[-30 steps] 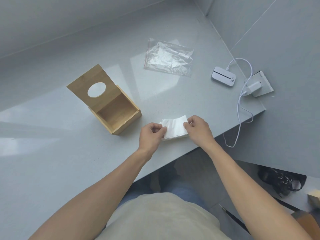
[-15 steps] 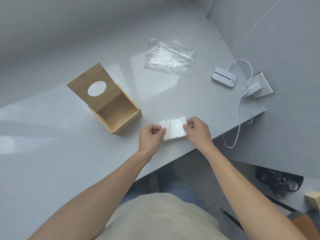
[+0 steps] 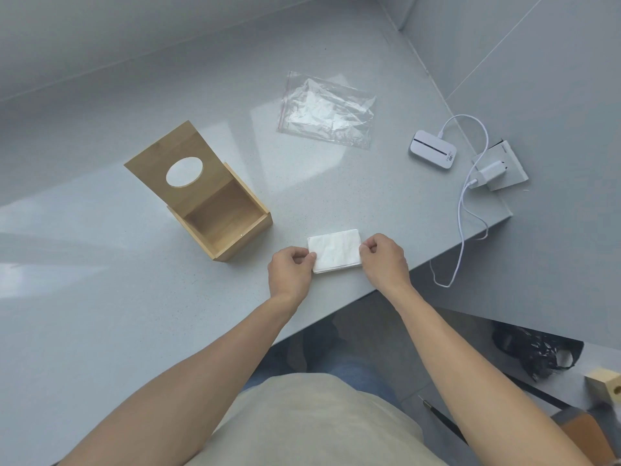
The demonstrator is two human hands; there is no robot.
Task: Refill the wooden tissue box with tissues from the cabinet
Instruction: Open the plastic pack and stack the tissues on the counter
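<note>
While the stack of tissues [image 3: 334, 250] lies flat on the grey surface [image 3: 100, 314] near its front edge, it is pinched at both short ends. Its left end is held by the left hand [image 3: 291, 270] between curled fingers and thumb; its right end is held the same way by the right hand [image 3: 383, 260]. The wooden tissue box [image 3: 215, 203] stands just to the left of the stack and slightly farther back, apart from it (a strip of bare surface is seen between them). The box lid [image 3: 178, 163], with an oval hole, is raised and tilted back, and the inside of the box is exposed. A crumpled clear plastic bag [image 3: 327, 111] is seen well behind the stack. At the right end of the surface, a small white device [image 3: 431, 149] is joined by a white cable [image 3: 462, 210] to a white plug [image 3: 489, 171] in a wall socket [image 3: 510, 163]; part of the cable hangs over the edge.
</note>
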